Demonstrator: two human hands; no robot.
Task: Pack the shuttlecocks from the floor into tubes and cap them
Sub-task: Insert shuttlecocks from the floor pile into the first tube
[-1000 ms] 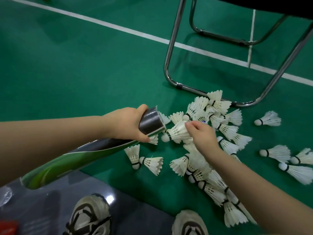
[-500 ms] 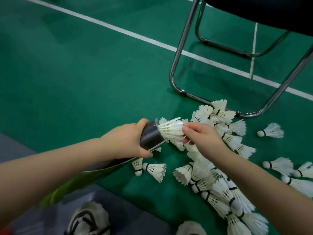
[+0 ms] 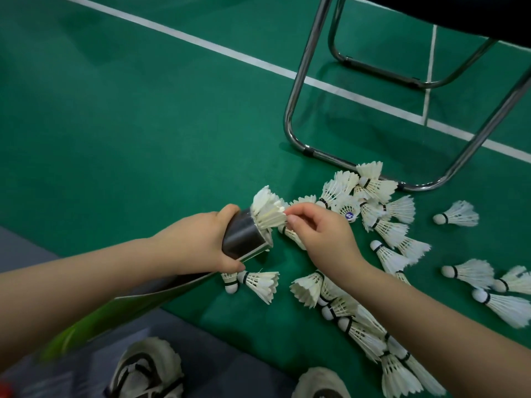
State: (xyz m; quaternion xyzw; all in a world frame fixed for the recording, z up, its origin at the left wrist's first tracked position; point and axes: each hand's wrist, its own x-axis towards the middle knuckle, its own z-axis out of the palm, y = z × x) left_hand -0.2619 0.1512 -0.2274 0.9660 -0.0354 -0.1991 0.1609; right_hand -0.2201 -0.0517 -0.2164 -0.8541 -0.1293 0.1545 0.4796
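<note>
Sneakers (image 3: 146,366), white with black laces, sit nearest us. Our left hand (image 3: 198,242) grips the silver-and-green cardboard tube (image 3: 244,238); our right hand (image 3: 324,237) pinches a white feathered shuttlecock (image 3: 267,211), outside the mouth a second ago, now seated in it. Beyond, loose white shuttlecocks (image 3: 373,188) litter the green floor (image 3: 143,124) beside a chrome chair frame (image 3: 309,61).

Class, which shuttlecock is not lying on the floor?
The shuttlecock whose feathers jut from the mouth of the tube, pinched by the right hand; all the others lie on the green floor.
</note>
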